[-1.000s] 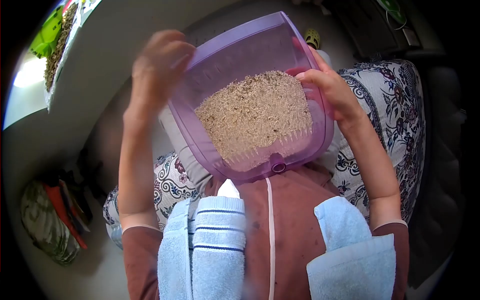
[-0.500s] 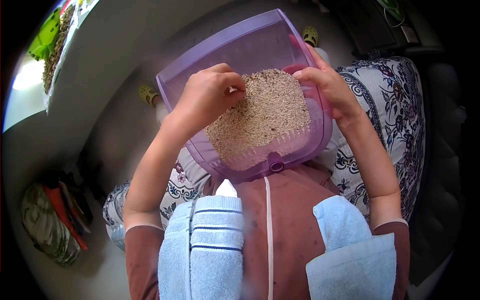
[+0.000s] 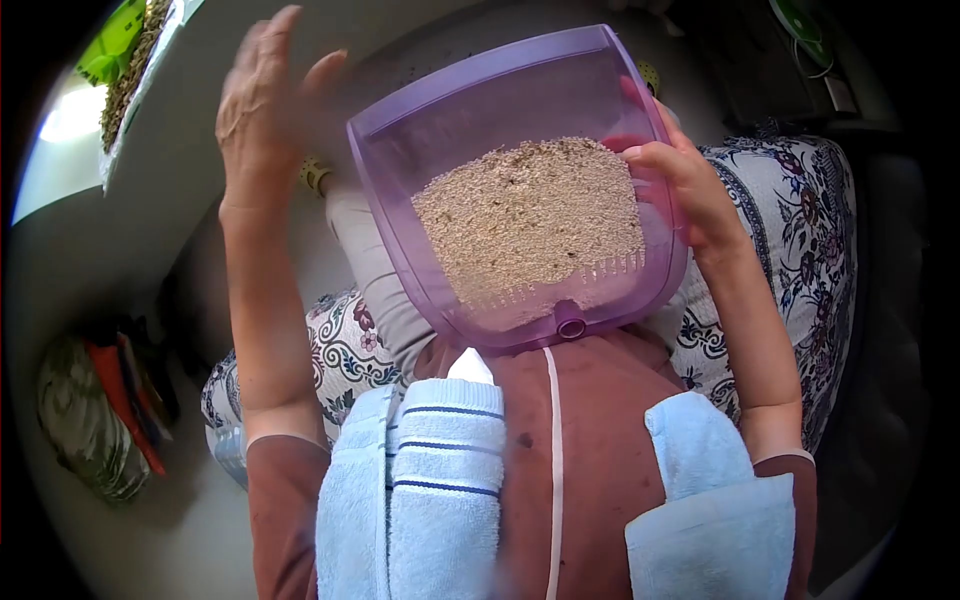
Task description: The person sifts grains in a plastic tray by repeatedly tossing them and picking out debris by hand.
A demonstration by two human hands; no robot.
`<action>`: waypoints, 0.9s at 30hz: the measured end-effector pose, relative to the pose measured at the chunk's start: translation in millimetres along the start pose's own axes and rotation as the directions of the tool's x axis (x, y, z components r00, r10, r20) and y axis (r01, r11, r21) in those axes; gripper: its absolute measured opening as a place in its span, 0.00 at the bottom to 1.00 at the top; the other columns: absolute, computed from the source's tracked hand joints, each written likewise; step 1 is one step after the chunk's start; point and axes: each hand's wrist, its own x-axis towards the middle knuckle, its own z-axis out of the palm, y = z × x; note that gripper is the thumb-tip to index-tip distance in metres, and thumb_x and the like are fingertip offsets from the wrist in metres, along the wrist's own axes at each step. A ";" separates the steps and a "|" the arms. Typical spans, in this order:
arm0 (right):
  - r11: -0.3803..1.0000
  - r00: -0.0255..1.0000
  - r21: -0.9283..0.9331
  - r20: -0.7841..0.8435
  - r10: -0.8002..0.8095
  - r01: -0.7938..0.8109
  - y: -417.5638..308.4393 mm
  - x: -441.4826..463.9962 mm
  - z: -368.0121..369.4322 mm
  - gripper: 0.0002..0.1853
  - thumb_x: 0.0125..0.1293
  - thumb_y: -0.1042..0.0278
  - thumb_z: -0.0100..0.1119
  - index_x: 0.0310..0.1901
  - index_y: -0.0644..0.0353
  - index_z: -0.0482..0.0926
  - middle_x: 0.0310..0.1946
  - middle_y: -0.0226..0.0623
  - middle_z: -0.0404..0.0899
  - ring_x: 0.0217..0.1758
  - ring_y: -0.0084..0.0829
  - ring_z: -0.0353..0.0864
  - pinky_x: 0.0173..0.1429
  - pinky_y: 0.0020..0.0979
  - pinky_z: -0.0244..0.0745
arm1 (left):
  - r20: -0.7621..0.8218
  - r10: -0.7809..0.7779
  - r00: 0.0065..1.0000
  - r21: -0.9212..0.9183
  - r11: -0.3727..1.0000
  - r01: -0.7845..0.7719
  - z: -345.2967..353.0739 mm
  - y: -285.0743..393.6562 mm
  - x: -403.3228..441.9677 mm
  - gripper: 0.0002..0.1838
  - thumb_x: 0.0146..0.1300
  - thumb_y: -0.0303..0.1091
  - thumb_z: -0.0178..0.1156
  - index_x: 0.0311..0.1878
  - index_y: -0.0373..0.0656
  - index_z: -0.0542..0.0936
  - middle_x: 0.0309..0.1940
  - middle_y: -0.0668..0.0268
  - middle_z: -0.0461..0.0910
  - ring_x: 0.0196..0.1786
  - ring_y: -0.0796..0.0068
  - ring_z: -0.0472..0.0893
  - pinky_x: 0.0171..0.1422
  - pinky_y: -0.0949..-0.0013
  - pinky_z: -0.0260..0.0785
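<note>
A translucent purple plastic bin (image 3: 500, 72) rests tilted on my lap, with slots along its lower part and a round ring at its near edge. Small tan grains (image 3: 530, 220) with scattered dark bits lie in a layer inside it. My right hand (image 3: 685, 185) grips the bin's right wall, thumb over the rim and fingers on the outside. Off to the left of the bin, my left hand (image 3: 262, 115) is raised in the air, fingers stretched and thumb apart, with nothing visible in it.
At upper left, a pale ledge (image 3: 60, 185) carries brown loose material (image 3: 122, 95) and a bright green item (image 3: 108, 45). Patterned fabric (image 3: 775, 230) covers the seat under me. Light blue towels (image 3: 445, 480) hang over my chest. A camouflage bag (image 3: 85, 420) sits at lower left.
My left hand has left the grains, moved up and left, and its pinched fingers have opened. The bin appears slightly farther right in view, with my right hand still on it.
</note>
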 end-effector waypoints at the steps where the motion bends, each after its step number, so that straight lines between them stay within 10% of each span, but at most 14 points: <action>1: 1.000 1.000 0.001 -0.002 -0.005 0.005 0.8 0.5 0.3 0.38 0.59 0.73 0.53 0.73 0.49 0.58 0.51 0.43 0.75 0.51 0.30 0.78 0.57 0.30 0.75 | 0.058 -0.005 0.998 -0.099 0.995 0.011 -7.0 -0.5 -4.0 0.16 0.60 0.33 0.67 0.52 0.48 0.81 0.49 0.63 0.81 0.44 0.72 0.82 0.46 0.72 0.76; 5: 1.000 1.000 0.016 -0.002 0.002 -0.002 4.5 3.0 -2.0 0.38 0.59 0.73 0.53 0.74 0.47 0.57 0.51 0.43 0.75 0.51 0.31 0.78 0.56 0.31 0.76 | 0.560 0.160 0.813 -0.605 0.749 0.269 -38.9 32.2 -36.6 0.08 0.54 0.25 0.68 0.38 0.45 0.85 0.38 0.64 0.82 0.43 0.71 0.82 0.44 0.69 0.76; 7: 0.999 1.000 0.041 0.004 0.008 -0.009 4.7 3.2 -3.1 0.38 0.59 0.75 0.54 0.73 0.49 0.58 0.49 0.42 0.76 0.50 0.29 0.79 0.55 0.30 0.77 | 0.547 0.410 0.730 -0.679 0.728 0.101 -43.8 47.4 -49.4 0.07 0.53 0.27 0.68 0.36 0.45 0.85 0.34 0.66 0.81 0.40 0.65 0.81 0.44 0.66 0.74; 22: 1.000 1.000 0.006 0.023 -0.003 0.003 7.6 -1.2 -6.2 0.39 0.59 0.74 0.54 0.74 0.47 0.57 0.51 0.42 0.75 0.51 0.31 0.78 0.54 0.32 0.77 | 0.712 0.469 0.523 -0.554 0.832 0.008 -30.0 65.7 -60.0 0.05 0.53 0.31 0.67 0.33 0.45 0.83 0.31 0.67 0.80 0.36 0.65 0.82 0.40 0.63 0.73; 27: 1.000 1.000 0.003 -0.004 0.004 -0.004 7.8 -3.3 -6.8 0.39 0.59 0.73 0.55 0.74 0.47 0.57 0.51 0.44 0.74 0.52 0.32 0.78 0.54 0.32 0.78 | 0.723 0.409 0.557 -0.619 0.742 0.258 -36.1 65.0 -49.4 0.04 0.55 0.26 0.65 0.34 0.42 0.81 0.31 0.65 0.81 0.33 0.70 0.82 0.38 0.70 0.73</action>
